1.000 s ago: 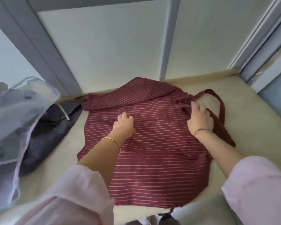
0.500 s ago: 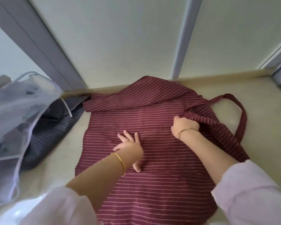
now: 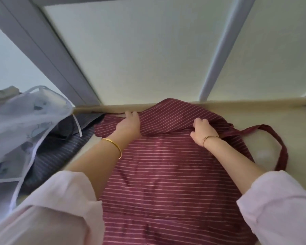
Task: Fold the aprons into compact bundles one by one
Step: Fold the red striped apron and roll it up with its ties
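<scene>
A maroon apron with thin pale stripes [image 3: 168, 170] lies spread on the cream counter [image 3: 268, 117], its far edge bunched against the back ledge. Its neck strap [image 3: 281, 149] loops out to the right. My left hand [image 3: 129, 125] lies on the far left part of the apron near the ledge, fingers stretched forward. My right hand [image 3: 202, 132] grips a raised fold of the cloth at the far right, fingers curled into it.
A dark striped apron [image 3: 60, 147] lies heaped at the left, partly under a sheer white printed apron [image 3: 19, 124] with white ties. A frosted window with grey frames [image 3: 148, 50] rises right behind the back ledge.
My left hand slid from the apron's middle to its far left edge. My right hand moved farther back and now lifts a fold. The view tilted toward the window.
</scene>
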`<state>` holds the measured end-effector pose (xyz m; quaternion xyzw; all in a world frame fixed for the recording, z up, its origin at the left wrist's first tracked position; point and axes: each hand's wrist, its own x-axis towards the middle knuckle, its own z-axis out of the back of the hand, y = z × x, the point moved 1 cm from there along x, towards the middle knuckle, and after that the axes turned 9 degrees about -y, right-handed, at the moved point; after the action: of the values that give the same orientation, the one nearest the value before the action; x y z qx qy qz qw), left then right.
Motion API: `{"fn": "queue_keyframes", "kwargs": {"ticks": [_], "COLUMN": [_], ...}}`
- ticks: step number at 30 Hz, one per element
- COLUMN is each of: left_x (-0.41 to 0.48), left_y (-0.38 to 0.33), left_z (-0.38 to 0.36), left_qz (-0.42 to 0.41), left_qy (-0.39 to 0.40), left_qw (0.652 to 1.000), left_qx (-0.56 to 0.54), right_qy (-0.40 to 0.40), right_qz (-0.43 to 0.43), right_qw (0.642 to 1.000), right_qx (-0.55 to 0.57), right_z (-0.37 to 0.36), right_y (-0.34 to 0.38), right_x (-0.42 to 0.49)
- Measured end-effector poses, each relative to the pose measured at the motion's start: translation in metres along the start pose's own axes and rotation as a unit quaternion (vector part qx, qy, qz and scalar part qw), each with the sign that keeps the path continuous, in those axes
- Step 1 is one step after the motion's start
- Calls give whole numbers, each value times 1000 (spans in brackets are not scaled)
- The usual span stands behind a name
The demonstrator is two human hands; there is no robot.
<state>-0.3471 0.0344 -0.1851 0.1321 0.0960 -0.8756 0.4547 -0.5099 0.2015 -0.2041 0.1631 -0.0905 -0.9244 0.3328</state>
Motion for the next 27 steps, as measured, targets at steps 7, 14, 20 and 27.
{"fn": "queue_keyframes", "kwargs": {"ticks": [7, 14, 20, 27], "left_x": [20, 7, -52, -125], "left_y": [14, -22, -67, -73], "left_z": [-8, 11, -33, -80], "left_qz": [-12, -4, -121, -305], "left_qy": [-118, -181, -109, 75], "left_qw": [993, 975, 979, 947], "left_qx": [-9, -132, -119, -69], "right_qy": [66, -130, -143, -10], "right_qz": [100, -203, -24, 11], "right_qw": [984, 940, 972, 999], "right_qx": [-135, -240, -185, 30], "right_z": [-15, 53, 20, -23], "right_y": [-17, -99, -76, -70], "right_x": [-25, -11, -86, -167]}}
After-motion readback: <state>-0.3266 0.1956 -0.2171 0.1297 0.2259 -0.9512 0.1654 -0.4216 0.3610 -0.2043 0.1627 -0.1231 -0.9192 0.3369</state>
